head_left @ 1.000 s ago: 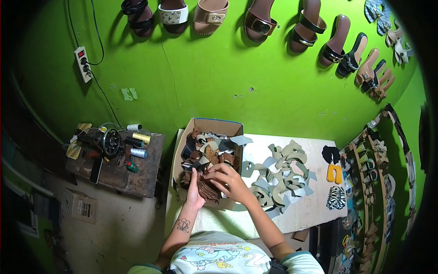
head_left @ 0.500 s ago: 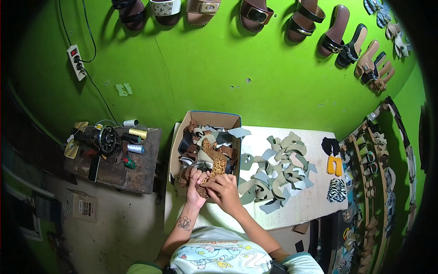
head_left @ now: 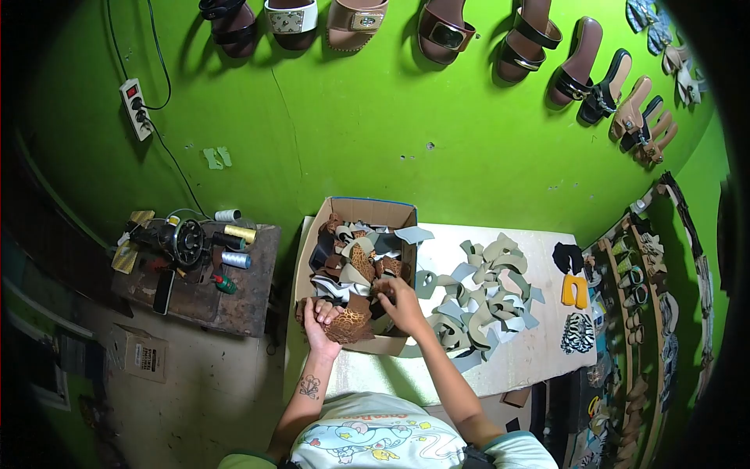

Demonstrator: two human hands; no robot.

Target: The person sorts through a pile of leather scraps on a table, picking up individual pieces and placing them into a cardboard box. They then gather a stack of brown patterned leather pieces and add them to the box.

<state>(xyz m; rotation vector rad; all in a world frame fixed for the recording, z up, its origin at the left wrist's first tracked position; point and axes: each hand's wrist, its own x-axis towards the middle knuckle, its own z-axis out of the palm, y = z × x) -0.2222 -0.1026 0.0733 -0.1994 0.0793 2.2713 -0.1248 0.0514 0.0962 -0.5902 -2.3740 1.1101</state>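
Observation:
An open cardboard box (head_left: 367, 208) holds a heap of leopard-print, brown, beige, white and dark material scraps. At its near left corner my left hand (head_left: 319, 328) is palm up, its fingers curled round leopard-print scraps (head_left: 349, 323) that spread out to the right of it. Over the box's right side is my right hand (head_left: 402, 306), fingers bent and somewhat apart beside a brown patterned scrap (head_left: 388, 267). Nothing shows in its grasp, though the fingertips are partly lost among the scraps.
Olive and grey scraps (head_left: 484, 301) lie piled on the white table (head_left: 539, 344) right of the box. Black, yellow and zebra-patterned pieces (head_left: 576, 332) line its right end. A sewing machine (head_left: 187, 244) with thread spools stands left. Sandals (head_left: 445, 35) hang on the green wall.
Both hands were together on a leopard-print strip. My right hand has parted from it, moving up and right over the box. My left hand has moved slightly left, still holding leopard-print scraps.

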